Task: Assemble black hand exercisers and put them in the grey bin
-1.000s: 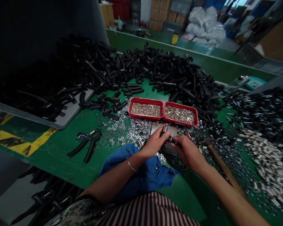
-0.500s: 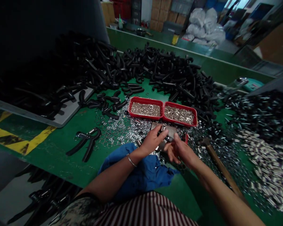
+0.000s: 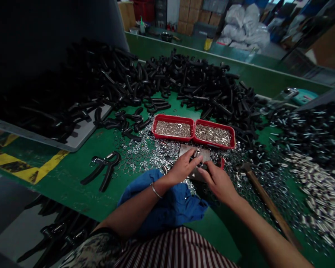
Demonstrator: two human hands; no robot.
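Observation:
My left hand [image 3: 182, 169] and my right hand [image 3: 218, 180] meet over a small grey metal plate [image 3: 201, 153] lying on the green bench. Both pinch a small black part with a coiled metal spring [image 3: 197, 152] at its top; most of the part is hidden by my fingers. Loose silver rings [image 3: 141, 154] lie scattered round the plate. A blue cloth [image 3: 170, 203] sits under my left wrist.
Two red trays [image 3: 194, 133] of small metal pieces lie just behind the plate. Black handles [image 3: 156, 80] are heaped across the back. An assembled black hand gripper [image 3: 102, 169] lies at left, a wooden-handled hammer [image 3: 268, 203] at right, metal pins [image 3: 318, 186] far right.
My right hand drew back and opened half a second ago, then came back in against the part beside my left hand. My left hand stayed on the plate.

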